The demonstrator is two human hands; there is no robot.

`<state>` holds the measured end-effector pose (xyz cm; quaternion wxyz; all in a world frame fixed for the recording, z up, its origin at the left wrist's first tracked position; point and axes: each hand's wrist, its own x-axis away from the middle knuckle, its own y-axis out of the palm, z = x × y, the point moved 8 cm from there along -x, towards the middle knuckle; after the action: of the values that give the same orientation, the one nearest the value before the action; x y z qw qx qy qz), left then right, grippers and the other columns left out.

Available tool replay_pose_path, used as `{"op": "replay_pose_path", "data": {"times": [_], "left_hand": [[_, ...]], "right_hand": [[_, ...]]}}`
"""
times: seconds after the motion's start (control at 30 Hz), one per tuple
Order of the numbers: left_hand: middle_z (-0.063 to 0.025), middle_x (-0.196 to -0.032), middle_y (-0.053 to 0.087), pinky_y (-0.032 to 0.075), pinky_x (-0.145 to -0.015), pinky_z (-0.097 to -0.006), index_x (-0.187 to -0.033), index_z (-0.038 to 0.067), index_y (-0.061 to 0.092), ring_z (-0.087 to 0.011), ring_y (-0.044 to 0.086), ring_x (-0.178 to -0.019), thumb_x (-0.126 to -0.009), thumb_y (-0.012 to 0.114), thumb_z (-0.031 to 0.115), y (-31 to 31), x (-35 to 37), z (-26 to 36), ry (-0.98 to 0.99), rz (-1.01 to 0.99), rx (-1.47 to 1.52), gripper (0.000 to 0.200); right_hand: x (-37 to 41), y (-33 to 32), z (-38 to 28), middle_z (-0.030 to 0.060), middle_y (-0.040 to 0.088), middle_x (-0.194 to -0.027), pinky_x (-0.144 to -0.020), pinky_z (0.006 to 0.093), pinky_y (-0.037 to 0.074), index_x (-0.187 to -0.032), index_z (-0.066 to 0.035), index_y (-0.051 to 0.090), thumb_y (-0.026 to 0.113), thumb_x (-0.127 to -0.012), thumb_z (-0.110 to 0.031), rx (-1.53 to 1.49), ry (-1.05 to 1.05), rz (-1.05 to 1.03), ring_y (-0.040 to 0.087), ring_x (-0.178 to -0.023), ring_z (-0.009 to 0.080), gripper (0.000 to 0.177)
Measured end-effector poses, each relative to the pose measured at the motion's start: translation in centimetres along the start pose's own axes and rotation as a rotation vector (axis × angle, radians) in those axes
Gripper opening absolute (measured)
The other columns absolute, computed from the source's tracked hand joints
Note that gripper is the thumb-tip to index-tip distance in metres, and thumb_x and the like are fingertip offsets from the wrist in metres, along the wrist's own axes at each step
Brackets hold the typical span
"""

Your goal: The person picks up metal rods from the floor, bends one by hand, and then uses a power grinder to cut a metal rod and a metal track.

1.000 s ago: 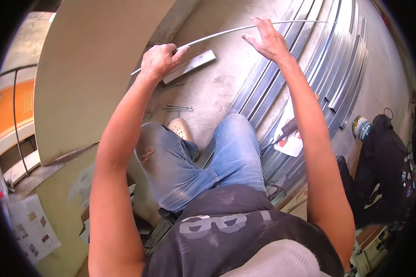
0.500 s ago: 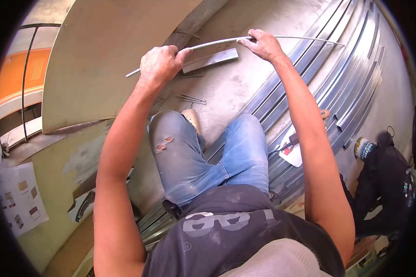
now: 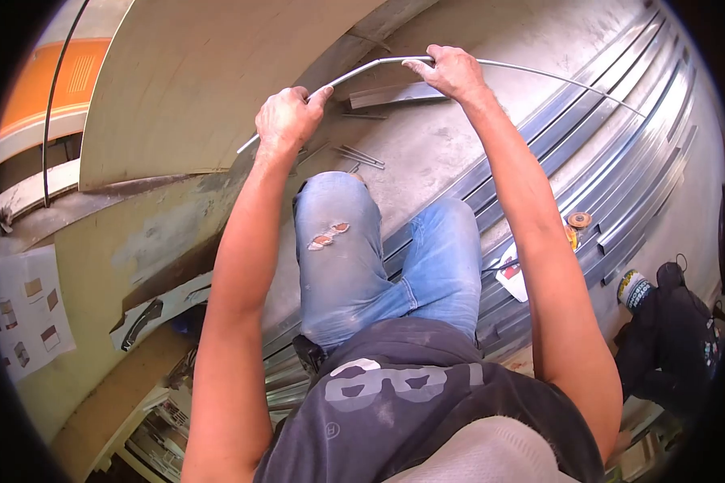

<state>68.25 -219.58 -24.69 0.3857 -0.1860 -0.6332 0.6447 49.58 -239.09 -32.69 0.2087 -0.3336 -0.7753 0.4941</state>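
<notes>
A thin grey metal rod is held up in front of me by both hands. It has a bend between them, so its two ends slope downward. My left hand is closed around the rod near its shorter end, with the thumb along it. Further right, my right hand grips it with thumb and fingers. The rod's long free part reaches out past that hand toward the right. Below it on the floor lies a short metal channel piece, partly behind the rod and hand.
Long metal profiles lie across the floor on the right. Several short rods are near my knee. An angle grinder sits on the profiles, beside a can and a dark bag. A large curved panel stands at left.
The rod has gone from a slight curve to a clear bend between my hands. My left hand has shifted a little right and down, and the view has turned slightly.
</notes>
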Motion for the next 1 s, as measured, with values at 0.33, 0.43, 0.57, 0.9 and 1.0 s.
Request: {"op": "replay_pose_path", "data": {"times": [0.33,0.43,0.57,0.9,1.0], "left_hand": [[-0.0205,-0.080,0.066,0.048,-0.073,-0.0448,-0.079,0.002,0.067,-0.0353,0.064,-0.081,-0.080,0.055,0.064,2.9,4.0,-6.3,-0.145,-0.197,0.216,0.063],[-0.0193,-0.066,0.060,0.045,-0.059,-0.0440,-0.069,0.001,0.059,-0.0334,0.059,-0.063,-0.080,0.062,0.056,-0.8,5.3,-8.4,-0.063,-0.016,0.259,0.056],[-0.0070,-0.056,0.047,0.041,-0.054,-0.0338,-0.066,-0.001,0.056,-0.0103,0.043,-0.058,-0.085,0.066,0.034,-3.0,8.3,-10.4,0.095,-0.202,0.609,0.041],[-0.0018,-0.050,0.038,0.026,-0.045,-0.0320,-0.057,0.002,0.043,-0.0095,0.033,-0.049,-0.095,0.047,0.033,-12.5,16.2,-10.6,0.239,-0.049,0.615,0.050],[0.0026,-0.051,0.030,0.022,-0.043,-0.0287,-0.061,0.009,0.040,-0.0075,0.029,-0.048,-0.098,0.044,0.040,-14.0,15.9,-9.1,0.181,0.115,0.709,0.048]], "right_hand": [[-0.4,2.2,-3.9,0.0154,0.064,-0.075,-0.067,0.0440,0.051,-0.077,-0.008,0.062,0.058,-0.081,-0.060,-0.017,-0.428,-0.057,0.063,-0.076,0.0343,0.053],[-1.2,-1.0,-2.4,0.0146,0.064,-0.072,-0.064,0.0427,0.052,-0.074,-0.007,0.063,0.059,-0.075,-0.067,0.119,-0.445,-0.122,0.064,-0.072,0.0327,0.060],[1.0,-5.1,2.9,0.0148,0.064,-0.070,-0.067,0.0419,0.053,-0.072,-0.006,0.061,0.054,-0.076,-0.072,0.085,-0.400,-0.075,0.065,-0.073,0.0331,0.067],[4.4,-20.1,-5.0,0.0126,0.052,-0.054,-0.049,0.0406,0.045,-0.054,-0.007,0.048,0.065,-0.076,-0.059,-0.158,-0.565,0.313,0.057,-0.053,0.0320,0.059],[4.0,-23.8,-6.7,0.0124,0.051,-0.053,-0.048,0.0396,0.044,-0.053,-0.006,0.048,0.068,-0.077,-0.055,-0.129,-0.514,0.387,0.056,-0.051,0.0313,0.057]]}}
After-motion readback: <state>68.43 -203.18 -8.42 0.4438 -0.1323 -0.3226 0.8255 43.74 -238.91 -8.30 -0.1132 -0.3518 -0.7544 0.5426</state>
